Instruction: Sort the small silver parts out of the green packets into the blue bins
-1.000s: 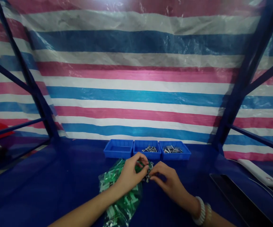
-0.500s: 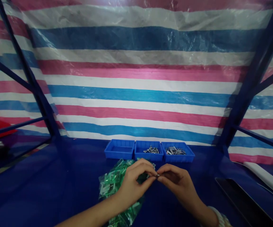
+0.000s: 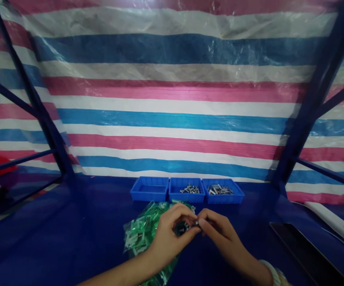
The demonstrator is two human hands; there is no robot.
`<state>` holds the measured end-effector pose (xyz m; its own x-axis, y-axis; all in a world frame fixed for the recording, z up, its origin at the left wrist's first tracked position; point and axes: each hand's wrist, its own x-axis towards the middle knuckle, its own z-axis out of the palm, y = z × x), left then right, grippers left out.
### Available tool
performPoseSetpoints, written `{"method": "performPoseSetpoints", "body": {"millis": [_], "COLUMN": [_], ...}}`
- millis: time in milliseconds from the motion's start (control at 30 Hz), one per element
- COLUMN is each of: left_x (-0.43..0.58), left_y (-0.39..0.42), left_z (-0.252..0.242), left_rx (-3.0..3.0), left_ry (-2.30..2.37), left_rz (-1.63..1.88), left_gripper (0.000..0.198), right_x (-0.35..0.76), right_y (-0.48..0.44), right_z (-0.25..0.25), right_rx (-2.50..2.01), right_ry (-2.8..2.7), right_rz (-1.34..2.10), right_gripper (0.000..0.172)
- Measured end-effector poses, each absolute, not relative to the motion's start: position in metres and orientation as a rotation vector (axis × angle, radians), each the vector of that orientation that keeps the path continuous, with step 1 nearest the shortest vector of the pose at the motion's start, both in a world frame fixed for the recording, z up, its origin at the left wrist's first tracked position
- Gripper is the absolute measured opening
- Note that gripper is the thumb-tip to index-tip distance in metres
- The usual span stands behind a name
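Observation:
My left hand and my right hand meet fingertip to fingertip over the blue table. Both are pinched on a small metal part held between them. Under and left of my left hand lies a green plastic bag full of small parts. Behind the hands stand three blue trays in a row: the left tray looks bare, the middle tray and the right tray hold small metal pieces.
A striped tarp hangs behind the table. Dark blue frame posts rise at left and right. A dark flat panel and a white object lie at the right.
Both hands have lifted from the bag's mouth toward me and joined their fingertips on a small metal part. The view has shifted slightly.

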<state>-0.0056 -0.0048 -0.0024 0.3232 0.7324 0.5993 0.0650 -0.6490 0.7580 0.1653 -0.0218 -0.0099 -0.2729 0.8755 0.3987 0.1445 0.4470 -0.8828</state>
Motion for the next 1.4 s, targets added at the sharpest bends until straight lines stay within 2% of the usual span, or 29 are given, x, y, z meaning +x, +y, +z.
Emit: {"method": "performPoseSetpoints", "body": {"millis": [100, 200, 367, 467, 533, 600, 667, 833, 967, 1133, 1267, 1400], "left_x": [-0.004, -0.003, -0.005, -0.005, -0.002, 0.002, 0.006, 0.001, -0.011, -0.012, -0.004, -0.002], "left_y": [-0.005, -0.005, 0.011, 0.045, 0.072, 0.096, 0.109, 0.087, 0.046, 0.013, -0.002, -0.011], "left_z": [-0.004, -0.006, 0.002, 0.013, 0.018, 0.017, 0.013, 0.006, 0.009, 0.001, -0.01, -0.015], "left_rx": [1.958, 1.947, 2.033, 2.205, 2.267, 2.32, 2.368, 2.44, 2.436, 1.884, 1.255, 1.003], "left_ry": [0.743, 0.75, 0.759, 0.887, 0.929, 0.948, 0.964, 0.97, 0.951, 0.978, 0.842, 0.715], "left_rz": [1.374, 1.397, 1.435, 1.406, 1.355, 1.279, 1.224, 1.214, 1.199, 1.193, 1.081, 1.022], "left_gripper": [0.005, 0.004, 0.01, 0.017, 0.01, 0.008, 0.011, 0.022, 0.023, 0.011, 0.024, 0.027], "right_x": [0.159, 0.156, 0.169, 0.182, 0.188, 0.19, 0.188, 0.183, 0.182, 0.178, 0.168, 0.163], "right_y": [-0.02, -0.017, 0.0, 0.015, 0.022, 0.024, 0.022, 0.02, 0.025, 0.017, 0.0, -0.011], "right_z": [-0.015, -0.019, -0.027, -0.032, -0.035, -0.037, -0.04, -0.047, -0.05, -0.039, -0.029, -0.025], "right_rx": [-0.86, -0.838, -0.938, -1.097, -1.161, -1.17, -1.164, -1.158, -1.163, -1.06, -0.879, -0.864], "right_ry": [-1.635, -1.62, -1.673, -1.767, -1.854, -1.928, -1.991, -2.08, -2.031, -1.825, -1.698, -1.724], "right_rz": [1.126, 1.185, 0.978, 0.699, 0.551, 0.49, 0.461, 0.416, 0.432, 0.546, 0.647, 0.594], "right_gripper": [0.035, 0.037, 0.037, 0.027, 0.018, 0.01, 0.012, 0.018, 0.018, 0.014, 0.01, 0.006]}}
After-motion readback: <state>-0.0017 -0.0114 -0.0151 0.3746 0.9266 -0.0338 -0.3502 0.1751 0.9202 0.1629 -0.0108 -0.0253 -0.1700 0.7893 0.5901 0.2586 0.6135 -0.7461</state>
